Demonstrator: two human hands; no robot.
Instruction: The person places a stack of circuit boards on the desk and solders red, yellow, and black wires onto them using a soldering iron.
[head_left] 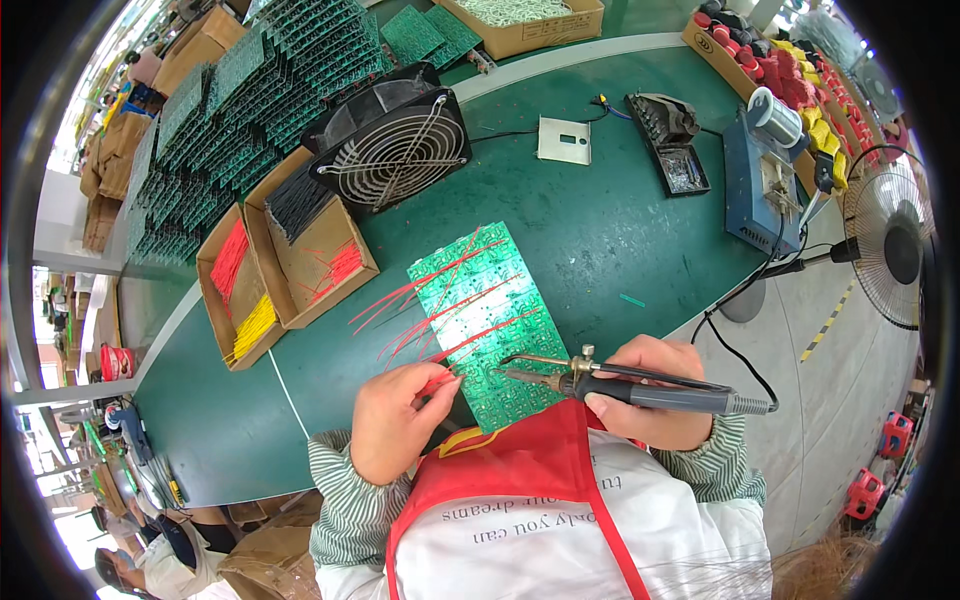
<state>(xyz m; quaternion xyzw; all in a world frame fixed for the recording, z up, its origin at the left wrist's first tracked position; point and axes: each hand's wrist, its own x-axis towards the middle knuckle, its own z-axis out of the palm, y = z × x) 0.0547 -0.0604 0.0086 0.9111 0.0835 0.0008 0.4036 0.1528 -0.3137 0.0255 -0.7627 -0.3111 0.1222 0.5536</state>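
A green circuit board panel (500, 290) lies on the table in front of me, with several red wires (470, 265) fixed in rows and trailing off its left side. At the panel's left edge, my left hand (400, 415) is closed, pinching red wires between thumb and fingers. My right hand (655, 385) wraps round the dark handle of a soldering iron (650, 393) with a thin feed tube along it. The iron's tip and the tube's end meet over the panel's lower middle, close to its surface; whether they touch it I cannot tell.
Cardboard boxes (290, 322) of red, yellow and black wires stand left. Behind them are a black fan (395, 155) and stacked circuit boards (225, 130). A blue solder-feeding unit (752, 190) with a solder spool (775, 117) and a black iron stand (665, 140) sit right; a cable (735, 350) hangs there.
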